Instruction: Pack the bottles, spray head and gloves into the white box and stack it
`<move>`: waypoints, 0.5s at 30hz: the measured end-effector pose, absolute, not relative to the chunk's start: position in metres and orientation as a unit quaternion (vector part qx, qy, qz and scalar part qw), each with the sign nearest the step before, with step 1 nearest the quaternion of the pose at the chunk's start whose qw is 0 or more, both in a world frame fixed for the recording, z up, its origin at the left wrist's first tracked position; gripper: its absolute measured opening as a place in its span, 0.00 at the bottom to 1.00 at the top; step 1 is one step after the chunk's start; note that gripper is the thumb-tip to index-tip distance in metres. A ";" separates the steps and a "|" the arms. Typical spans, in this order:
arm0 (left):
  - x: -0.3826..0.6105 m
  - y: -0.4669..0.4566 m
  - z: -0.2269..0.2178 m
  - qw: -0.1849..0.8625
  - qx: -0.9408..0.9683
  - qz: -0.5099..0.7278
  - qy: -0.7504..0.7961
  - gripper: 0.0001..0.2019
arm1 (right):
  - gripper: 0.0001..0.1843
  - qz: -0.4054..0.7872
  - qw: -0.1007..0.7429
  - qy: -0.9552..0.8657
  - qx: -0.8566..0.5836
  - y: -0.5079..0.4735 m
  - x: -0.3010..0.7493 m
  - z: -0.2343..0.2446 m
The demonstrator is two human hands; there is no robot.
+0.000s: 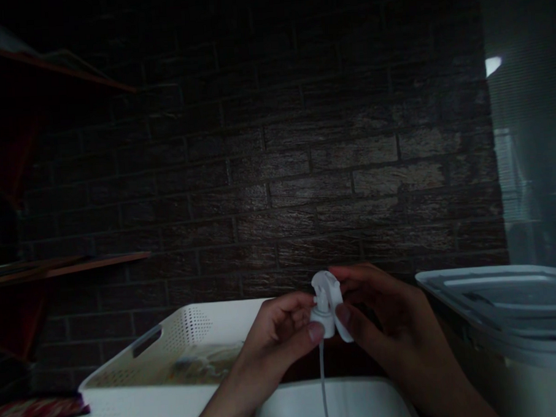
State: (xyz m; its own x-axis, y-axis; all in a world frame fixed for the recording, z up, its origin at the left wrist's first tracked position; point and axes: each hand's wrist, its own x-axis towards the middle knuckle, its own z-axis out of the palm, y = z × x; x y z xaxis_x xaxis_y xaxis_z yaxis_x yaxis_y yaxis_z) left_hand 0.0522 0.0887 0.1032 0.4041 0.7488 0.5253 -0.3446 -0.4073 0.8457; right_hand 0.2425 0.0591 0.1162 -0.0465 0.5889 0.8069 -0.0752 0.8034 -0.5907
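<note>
Both my hands meet at the bottom centre and hold a small white spray-pump head (327, 301) with a thin white tube hanging down from it. My left hand (277, 337) pinches its collar from the left with thumb and fingers. From the right, my right hand (379, 318) closes its thumb and fingers round the trigger part. The piece is held up in front of a dark brick wall, above a white container's rim (355, 392).
A white perforated basket (173, 345) with a slot handle stands at lower left, something patterned inside it. A grey lidded plastic bin (508, 309) is at the right. Dark wooden shelves (68, 267) hang on the left wall.
</note>
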 end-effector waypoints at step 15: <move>0.058 0.074 0.114 0.530 0.631 0.538 0.178 0.16 | 0.18 0.270 0.654 -0.685 -0.174 0.064 0.242 0.112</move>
